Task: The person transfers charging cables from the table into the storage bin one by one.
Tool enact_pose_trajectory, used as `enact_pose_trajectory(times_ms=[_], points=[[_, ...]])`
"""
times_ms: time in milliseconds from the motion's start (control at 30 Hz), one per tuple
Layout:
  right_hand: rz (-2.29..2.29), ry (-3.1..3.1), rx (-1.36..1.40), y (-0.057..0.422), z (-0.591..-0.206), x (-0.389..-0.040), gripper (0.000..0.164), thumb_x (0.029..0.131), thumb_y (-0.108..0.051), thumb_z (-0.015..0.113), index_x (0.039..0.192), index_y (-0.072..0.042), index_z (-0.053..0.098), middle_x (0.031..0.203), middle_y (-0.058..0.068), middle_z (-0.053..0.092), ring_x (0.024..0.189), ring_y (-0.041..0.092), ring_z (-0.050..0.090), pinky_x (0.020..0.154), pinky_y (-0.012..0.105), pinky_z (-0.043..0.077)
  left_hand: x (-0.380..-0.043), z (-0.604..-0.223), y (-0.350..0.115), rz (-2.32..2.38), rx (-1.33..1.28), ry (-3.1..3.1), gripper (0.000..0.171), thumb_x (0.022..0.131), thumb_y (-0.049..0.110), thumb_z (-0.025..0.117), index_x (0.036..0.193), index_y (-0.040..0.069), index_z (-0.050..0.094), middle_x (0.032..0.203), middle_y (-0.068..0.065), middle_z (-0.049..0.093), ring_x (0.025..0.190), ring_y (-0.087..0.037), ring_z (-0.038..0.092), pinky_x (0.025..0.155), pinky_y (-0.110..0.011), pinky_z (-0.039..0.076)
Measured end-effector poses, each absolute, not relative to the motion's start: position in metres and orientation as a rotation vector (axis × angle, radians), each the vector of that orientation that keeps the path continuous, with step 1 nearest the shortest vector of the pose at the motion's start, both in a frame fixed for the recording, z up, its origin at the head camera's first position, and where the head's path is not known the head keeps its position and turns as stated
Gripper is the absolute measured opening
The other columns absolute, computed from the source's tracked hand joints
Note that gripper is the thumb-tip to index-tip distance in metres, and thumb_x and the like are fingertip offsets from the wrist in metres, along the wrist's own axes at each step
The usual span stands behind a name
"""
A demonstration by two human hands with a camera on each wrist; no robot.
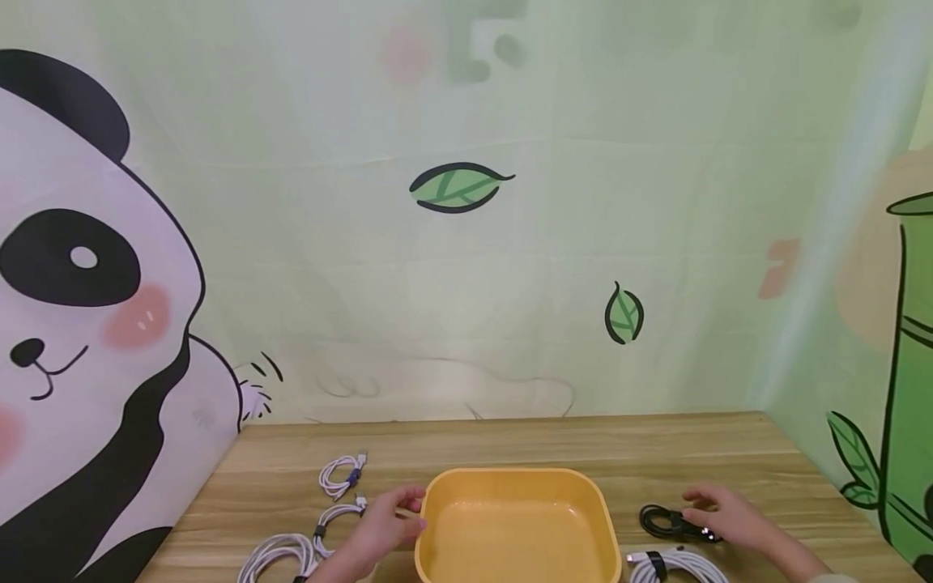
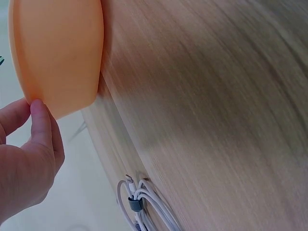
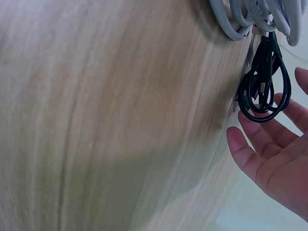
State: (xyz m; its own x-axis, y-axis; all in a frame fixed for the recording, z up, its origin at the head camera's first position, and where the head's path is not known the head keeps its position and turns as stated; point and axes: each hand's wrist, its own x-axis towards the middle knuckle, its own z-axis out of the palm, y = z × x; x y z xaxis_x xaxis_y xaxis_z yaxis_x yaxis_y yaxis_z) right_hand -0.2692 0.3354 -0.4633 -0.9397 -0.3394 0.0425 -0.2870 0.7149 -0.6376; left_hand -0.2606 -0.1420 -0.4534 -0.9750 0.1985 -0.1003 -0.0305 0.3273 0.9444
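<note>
A yellow-orange plastic bin [image 1: 517,526] stands at the front middle of the table. My left hand [image 1: 379,522] pinches its left rim between thumb and fingers; the left wrist view shows the fingertips [image 2: 39,113] at the edge of the bin's wall [image 2: 62,53]. On the right, my right hand [image 1: 729,518] is at a coiled black cable [image 1: 659,526]. Its fingers are spread and loosely bent beside the black loops [image 3: 264,91] in the right wrist view, not closed round them.
Several coiled white cables lie left of the bin: a small one [image 1: 335,478], another [image 1: 321,530] and a larger one [image 1: 273,551]. A thick white cable coil [image 1: 685,565] lies nearer than the black one. The wooden table [image 1: 510,441] ends at a printed backdrop [image 1: 350,283].
</note>
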Motion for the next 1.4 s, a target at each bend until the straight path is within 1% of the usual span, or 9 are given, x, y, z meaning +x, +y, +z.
enact_pose_trajectory(times_ms=[133,267,367,433,667,767,933,1133,1400], points=[[-1.111,2.775,-0.482,0.3373,-0.4645,-0.2692,0.043,0.085,-0.017,0.055,0.108,0.019,0.049,0.103,0.031,0.055,0.086,0.026,0.059,0.063,0.02,0.047,-0.2592,-0.4523,-0.1418,1.704,0.159,2.399,0.045,0.075,-0.007,0.059,0.117,-0.012,0.046,0.094,-0.014,0.05,0.075,-0.014,0.054,0.067,-0.029,0.054],[-1.186,2.722,-0.435,0.3386,-0.467,-0.2691,0.042,0.085,-0.015,0.054,0.108,0.019,0.047,0.099,0.03,0.057,0.078,0.01,0.057,0.05,0.024,0.046,-0.2579,-0.4505,-0.1417,1.697,0.158,2.402,0.045,0.075,-0.006,0.059,0.117,-0.011,0.046,0.094,-0.014,0.05,0.075,-0.014,0.054,0.067,-0.029,0.054],[-1.23,2.674,-0.37,0.3393,-0.4683,-0.2689,0.044,0.085,-0.017,0.055,0.11,0.018,0.046,0.098,0.029,0.058,0.071,0.006,0.054,0.04,0.026,0.042,-0.2583,-0.4512,-0.1414,1.69,0.158,2.405,0.044,0.075,-0.006,0.059,0.117,-0.011,0.046,0.094,-0.013,0.05,0.075,-0.014,0.054,0.067,-0.029,0.054],[-1.236,2.657,-0.345,0.3398,-0.4689,-0.269,0.044,0.085,-0.018,0.055,0.111,0.017,0.046,0.098,0.029,0.058,0.068,0.01,0.055,0.039,0.026,0.042,-0.2587,-0.4518,-0.1411,1.689,0.161,2.406,0.045,0.075,-0.006,0.059,0.117,-0.011,0.047,0.094,-0.013,0.05,0.075,-0.014,0.054,0.067,-0.029,0.054],[-1.242,2.651,-0.28,0.3398,-0.4695,-0.2682,0.042,0.084,-0.018,0.056,0.109,0.015,0.048,0.098,0.028,0.058,0.076,0.017,0.055,0.043,0.031,0.048,-0.2588,-0.4523,-0.1411,1.689,0.155,2.397,0.046,0.075,-0.006,0.059,0.118,-0.011,0.046,0.095,-0.013,0.05,0.076,-0.014,0.054,0.067,-0.029,0.054],[-1.245,2.658,-0.272,0.3395,-0.4695,-0.2676,0.04,0.083,-0.018,0.056,0.106,0.014,0.05,0.096,0.025,0.059,0.075,0.014,0.053,0.044,0.03,0.048,-0.259,-0.4525,-0.1411,1.69,0.153,2.402,0.046,0.074,-0.006,0.06,0.118,-0.011,0.046,0.095,-0.013,0.05,0.076,-0.014,0.054,0.067,-0.029,0.054],[-1.252,2.665,-0.291,0.3399,-0.4696,-0.2655,0.035,0.082,-0.018,0.057,0.1,0.013,0.054,0.091,0.015,0.06,0.064,0.005,0.049,0.043,0.025,0.046,-0.2595,-0.4527,-0.1411,1.685,0.151,2.412,0.046,0.074,-0.006,0.06,0.118,-0.011,0.046,0.095,-0.013,0.05,0.076,-0.014,0.054,0.067,-0.029,0.054],[-1.253,2.661,-0.273,0.3415,-0.4704,-0.2666,0.035,0.083,-0.019,0.057,0.098,0.013,0.056,0.085,0.007,0.06,0.063,0.004,0.048,0.046,0.025,0.047,-0.2601,-0.4521,-0.1416,1.672,0.133,2.41,0.046,0.075,-0.006,0.06,0.118,-0.01,0.046,0.095,-0.013,0.05,0.076,-0.014,0.054,0.067,-0.029,0.054],[-1.277,2.593,-0.248,0.3427,-0.4686,-0.2684,0.036,0.082,-0.017,0.056,0.101,0.014,0.054,0.089,0.01,0.06,0.068,0.007,0.049,0.051,0.029,0.048,-0.2599,-0.4519,-0.1417,1.688,0.142,2.401,0.047,0.074,-0.006,0.06,0.118,-0.01,0.046,0.095,-0.013,0.05,0.076,-0.014,0.054,0.067,-0.03,0.054]])
